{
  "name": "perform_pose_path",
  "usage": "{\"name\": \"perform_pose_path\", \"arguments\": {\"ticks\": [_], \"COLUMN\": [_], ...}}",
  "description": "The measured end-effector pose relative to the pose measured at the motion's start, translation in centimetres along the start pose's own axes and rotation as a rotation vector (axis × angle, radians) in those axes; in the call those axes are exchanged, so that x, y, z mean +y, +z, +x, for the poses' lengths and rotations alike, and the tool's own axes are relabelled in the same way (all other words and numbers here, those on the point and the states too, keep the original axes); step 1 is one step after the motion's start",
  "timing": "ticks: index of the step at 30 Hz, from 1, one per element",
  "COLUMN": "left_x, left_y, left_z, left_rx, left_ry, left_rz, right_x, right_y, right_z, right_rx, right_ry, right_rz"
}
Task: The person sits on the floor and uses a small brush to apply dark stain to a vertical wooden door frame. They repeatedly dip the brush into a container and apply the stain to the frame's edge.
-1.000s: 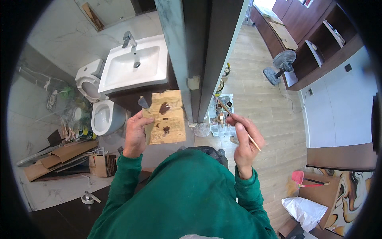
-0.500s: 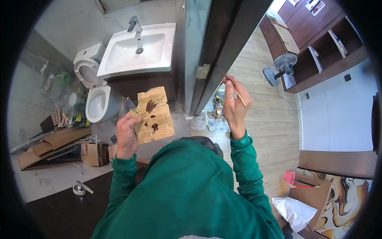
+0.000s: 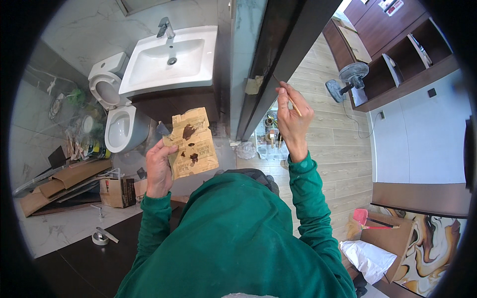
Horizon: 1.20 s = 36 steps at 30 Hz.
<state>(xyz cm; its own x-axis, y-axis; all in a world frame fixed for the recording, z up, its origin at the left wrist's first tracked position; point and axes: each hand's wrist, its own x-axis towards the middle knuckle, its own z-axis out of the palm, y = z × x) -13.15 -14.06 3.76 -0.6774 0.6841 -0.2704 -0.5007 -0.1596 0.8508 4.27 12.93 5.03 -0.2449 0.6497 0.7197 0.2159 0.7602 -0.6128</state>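
Note:
My left hand (image 3: pixel 159 166) is closed on a creased tan sheet of printed paper (image 3: pixel 186 170), its thumb on top. Several dark brown dabs of what looks like paint sit on the sheet. A small grey translucent flap (image 3: pixel 162 129) sticks out beside the sheet's upper left edge; I cannot tell what it belongs to. Between thumb and fingers, my right hand (image 3: pixel 295 121) pinches a thin paintbrush (image 3: pixel 296 108) with a pale wooden handle. Its tip points up and left at the dark brown door frame (image 3: pixel 283 54); whether it touches is too small to tell. A beige patch of tape (image 3: pixel 254 85) clings to the frame.
A white sink (image 3: pixel 171 59) and toilet (image 3: pixel 120 128) stand at left, above cardboard pieces (image 3: pixel 74 179). Brushes and jars stand on a plastic sheet (image 3: pixel 271 154) beyond the frame's foot. At right are a fan (image 3: pixel 350 79), shelves and a white bag (image 3: pixel 370 260).
My right hand has shifted slightly up and left with the brush, nearer the door frame. My left hand keeps the paper almost still. The whole view has shifted slightly.

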Motion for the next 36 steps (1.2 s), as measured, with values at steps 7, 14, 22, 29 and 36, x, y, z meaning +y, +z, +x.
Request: {"name": "perform_pose_path", "arguments": {"ticks": [7, 14, 22, 29, 36], "left_x": [0.0, 0.0, -0.2, -0.1, -0.1], "left_y": [0.0, -0.3, -0.4, -0.3, -0.2], "left_z": [-0.1, 0.0, -0.1, 0.1, 0.1], "left_rx": [-0.002, -0.006, 0.018, -0.028, -0.005], "left_ry": [-0.003, -0.006, -0.014, -0.005, -0.012], "left_rz": [-0.005, -0.009, 0.015, 0.0, 0.011], "right_x": [0.4, 0.5, 0.4, 0.2, 0.1], "right_y": [0.5, 0.9, 0.3, 1.0, 0.3], "right_z": [0.1, 0.4, -0.7, 0.2, -0.1], "right_rx": [-0.008, 0.022, -0.001, 0.02, 0.021], "right_ry": [-0.008, -0.038, -0.021, 0.005, 0.005], "right_rz": [-0.025, -0.009, 0.0, 0.009, 0.051]}}
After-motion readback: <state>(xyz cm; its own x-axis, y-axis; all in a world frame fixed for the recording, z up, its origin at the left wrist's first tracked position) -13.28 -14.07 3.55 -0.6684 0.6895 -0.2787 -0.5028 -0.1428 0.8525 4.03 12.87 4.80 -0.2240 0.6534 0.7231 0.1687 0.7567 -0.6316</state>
